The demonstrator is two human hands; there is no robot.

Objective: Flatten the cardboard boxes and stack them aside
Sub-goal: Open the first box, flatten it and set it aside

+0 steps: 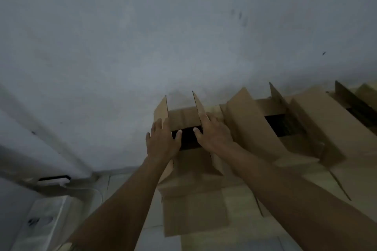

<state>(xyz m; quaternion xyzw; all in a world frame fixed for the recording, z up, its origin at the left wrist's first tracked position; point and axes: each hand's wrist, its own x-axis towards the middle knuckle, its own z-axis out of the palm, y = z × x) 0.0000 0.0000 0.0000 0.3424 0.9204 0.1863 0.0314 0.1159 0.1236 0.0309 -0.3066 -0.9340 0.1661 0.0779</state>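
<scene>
Both the left hand point(162, 140) and right hand point(214, 132), fingers spread, press an unmarked open cardboard box point(184, 117).

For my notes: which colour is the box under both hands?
Plain brown cardboard box, no print visible, in the head view.

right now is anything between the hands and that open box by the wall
Nothing visible stands between them. The left hand and right hand already rest on the open box, one at each side of its dark opening. The next open box stands to the right, apart from both hands.
</scene>
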